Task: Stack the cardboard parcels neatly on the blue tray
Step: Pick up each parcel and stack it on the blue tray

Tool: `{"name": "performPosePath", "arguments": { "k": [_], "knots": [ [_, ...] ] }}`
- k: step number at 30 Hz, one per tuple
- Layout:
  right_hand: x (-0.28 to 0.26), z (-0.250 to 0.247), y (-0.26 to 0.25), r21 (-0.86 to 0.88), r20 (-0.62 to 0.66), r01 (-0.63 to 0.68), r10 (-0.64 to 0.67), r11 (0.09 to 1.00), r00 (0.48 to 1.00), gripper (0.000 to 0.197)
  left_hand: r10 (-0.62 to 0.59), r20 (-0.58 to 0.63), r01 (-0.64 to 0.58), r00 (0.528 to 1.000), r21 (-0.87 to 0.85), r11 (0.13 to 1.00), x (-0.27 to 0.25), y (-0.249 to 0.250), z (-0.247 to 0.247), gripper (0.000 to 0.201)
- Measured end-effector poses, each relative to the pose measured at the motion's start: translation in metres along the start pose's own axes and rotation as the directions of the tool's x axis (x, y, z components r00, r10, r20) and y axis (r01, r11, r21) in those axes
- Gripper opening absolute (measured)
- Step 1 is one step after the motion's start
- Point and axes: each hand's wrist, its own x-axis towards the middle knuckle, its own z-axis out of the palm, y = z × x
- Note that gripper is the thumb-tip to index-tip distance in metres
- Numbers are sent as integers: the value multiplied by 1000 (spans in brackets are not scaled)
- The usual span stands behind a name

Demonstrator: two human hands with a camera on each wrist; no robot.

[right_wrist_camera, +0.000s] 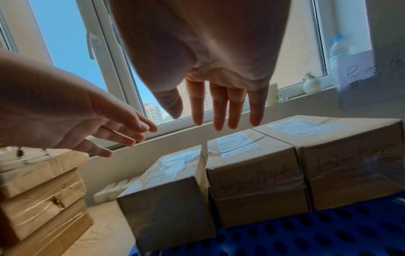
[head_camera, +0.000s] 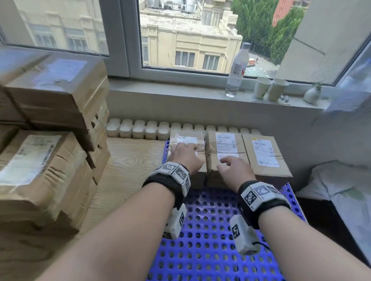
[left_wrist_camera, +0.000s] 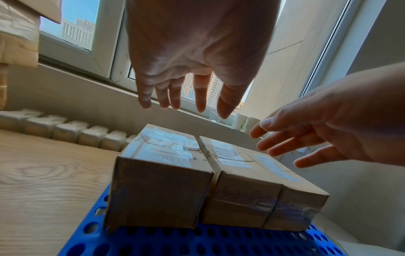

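Left hand (head_camera: 184,157) hovers over the left parcel (left_wrist_camera: 160,187), fingers straight, gripping nothing. Right hand (head_camera: 233,168), fingers spread and empty too, hangs above the middle parcel (right_wrist_camera: 252,181), which has "3-2-174" handwritten on its end. A third parcel (head_camera: 265,155) sits beside it; all three line the far edge of the blue tray (head_camera: 204,252), shipping labels up. The tray lies on a wooden floor (head_camera: 130,158) under the windowsill (head_camera: 184,89), where a water bottle (head_camera: 236,71) stands.

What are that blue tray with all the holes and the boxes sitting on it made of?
The blue tray looks like moulded plastic: uniform blue, slightly glossy, with regular rows of punched holes. The three parcels look like matte brown cardboard, with creased edges, white paper labels and shiny clear tape that appears to be plastic film. What is inside them cannot be seen.
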Motion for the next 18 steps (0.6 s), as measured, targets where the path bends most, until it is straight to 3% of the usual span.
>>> {"name": "performPosePath", "arguments": {
  "k": [12, 18],
  "knots": [
    [-128, 19, -19, 25, -11, 47, -46, 999, 999, 27, 96, -27, -95, 995, 35, 995, -120, -40, -16, 43],
    [-187, 36, -60, 57, -17, 118, -117, 991, 993, 26, 108, -102, -98, 989, 100, 990, -190, -70, -49, 37]
  ]
}}
